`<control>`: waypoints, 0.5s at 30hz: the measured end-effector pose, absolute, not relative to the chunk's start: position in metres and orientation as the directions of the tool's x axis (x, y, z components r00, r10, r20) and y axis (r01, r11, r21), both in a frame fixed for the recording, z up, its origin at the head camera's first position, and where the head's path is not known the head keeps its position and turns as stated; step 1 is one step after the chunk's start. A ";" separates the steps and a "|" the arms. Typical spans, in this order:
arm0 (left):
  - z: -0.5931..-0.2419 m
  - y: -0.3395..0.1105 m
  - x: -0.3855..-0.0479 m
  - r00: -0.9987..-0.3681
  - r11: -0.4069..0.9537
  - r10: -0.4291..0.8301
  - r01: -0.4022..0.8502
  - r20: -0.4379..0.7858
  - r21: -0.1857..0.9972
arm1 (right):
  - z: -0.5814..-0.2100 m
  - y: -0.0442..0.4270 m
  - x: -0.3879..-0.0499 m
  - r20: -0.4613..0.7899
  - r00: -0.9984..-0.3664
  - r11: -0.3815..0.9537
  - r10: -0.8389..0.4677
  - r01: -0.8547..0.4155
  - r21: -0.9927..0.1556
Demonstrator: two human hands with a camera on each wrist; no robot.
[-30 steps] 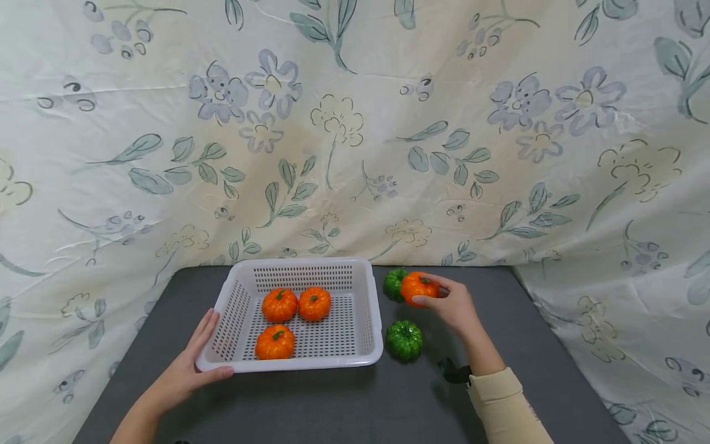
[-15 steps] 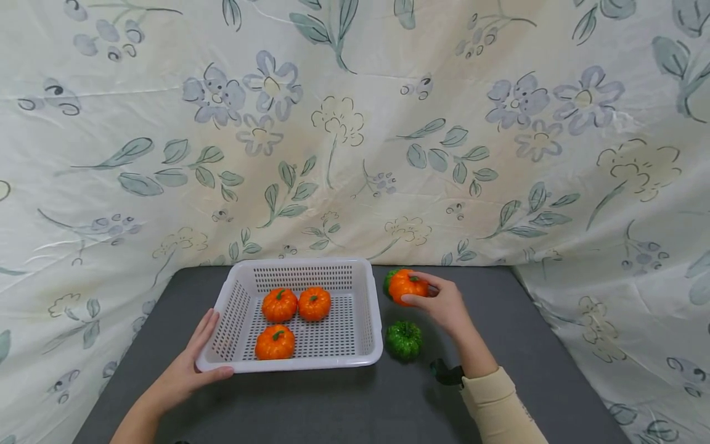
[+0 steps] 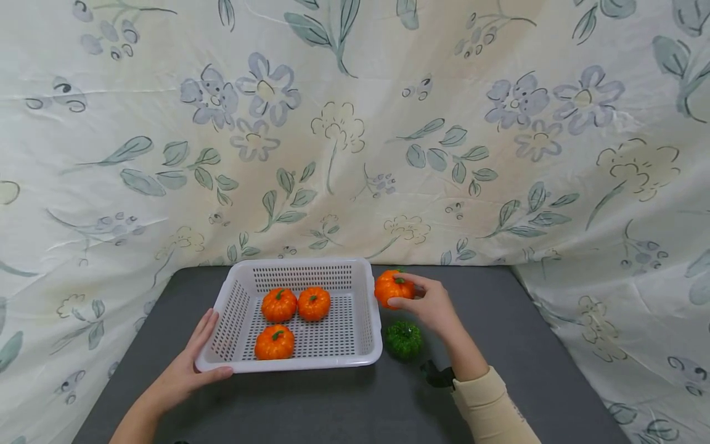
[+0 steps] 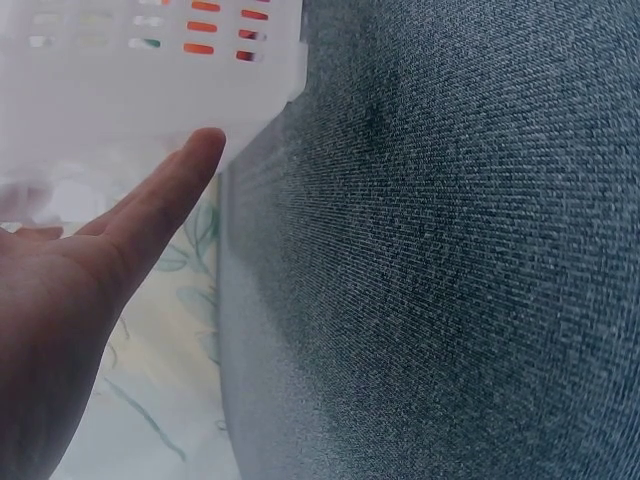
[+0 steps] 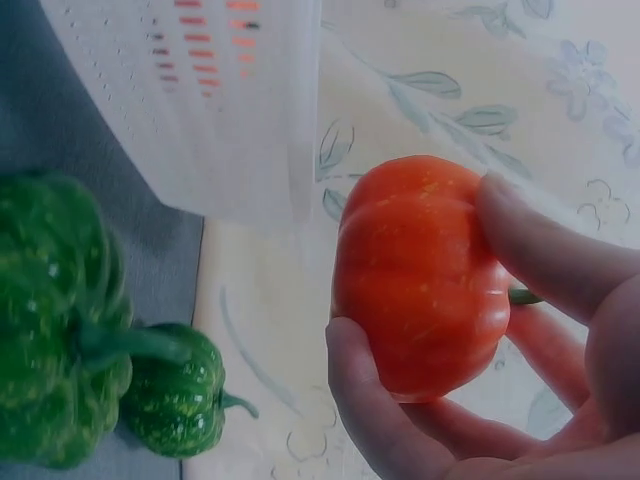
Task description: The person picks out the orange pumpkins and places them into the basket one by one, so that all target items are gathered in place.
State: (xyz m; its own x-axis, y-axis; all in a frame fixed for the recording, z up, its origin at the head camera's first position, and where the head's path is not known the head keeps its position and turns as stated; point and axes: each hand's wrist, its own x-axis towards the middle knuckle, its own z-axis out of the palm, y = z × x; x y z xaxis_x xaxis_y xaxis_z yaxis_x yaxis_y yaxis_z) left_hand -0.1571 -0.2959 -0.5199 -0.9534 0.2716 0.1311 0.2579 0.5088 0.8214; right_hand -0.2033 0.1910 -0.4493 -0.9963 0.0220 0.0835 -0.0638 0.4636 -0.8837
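My right hand (image 3: 435, 308) grips a small orange pumpkin (image 3: 391, 288) between thumb and fingers, just off the right rim of a white perforated plastic basket (image 3: 294, 364). In the right wrist view the held pumpkin has a short green stem at the palm side. Three orange pumpkins, one of them at the front (image 3: 275, 342), sit inside the basket. At its left front corner my left hand (image 3: 180, 373) rests with straight fingers against the side and the thumb along the front rim. A green pumpkin (image 3: 403, 340) stands on the table beneath my right wrist.
A second green pumpkin (image 5: 178, 390) shows farther back in the right wrist view; in the head view the held pumpkin hides it. The dark grey table (image 3: 310, 407) ends at a floral cloth (image 3: 355, 185) hanging behind it.
My right hand has carried the orange pumpkin left toward the basket's right rim, now covering the rear green pumpkin. My left hand and the basket have stayed in place.
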 end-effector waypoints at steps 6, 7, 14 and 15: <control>-0.520 -0.296 -0.158 -0.955 0.530 0.268 0.256 0.127 0.809 | -0.448 0.179 -0.200 0.084 -0.996 0.470 0.014 -0.068 -0.880; -0.520 -0.295 -0.158 -0.955 0.530 0.268 0.254 0.125 0.809 | -0.448 0.177 -0.199 0.084 -0.996 0.471 0.010 -0.069 -0.879; -0.521 -0.295 -0.159 -0.958 0.516 0.262 0.240 0.116 0.822 | -0.448 0.164 -0.195 0.099 -0.995 0.461 -0.013 -0.094 -0.883; -0.521 -0.295 -0.159 -0.958 0.508 0.262 0.240 0.118 0.827 | -0.448 0.162 -0.194 0.102 -0.995 0.457 -0.018 -0.099 -0.884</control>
State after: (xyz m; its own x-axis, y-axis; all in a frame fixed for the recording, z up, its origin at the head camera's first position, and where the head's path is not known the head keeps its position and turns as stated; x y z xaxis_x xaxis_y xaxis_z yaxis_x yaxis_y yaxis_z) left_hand -0.1590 -0.2949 -0.5212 -0.9580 0.2616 0.1177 0.2403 0.5077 0.8273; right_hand -0.1940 0.1616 -0.4482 -0.9947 -0.0180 0.1016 -0.0985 0.4566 -0.8842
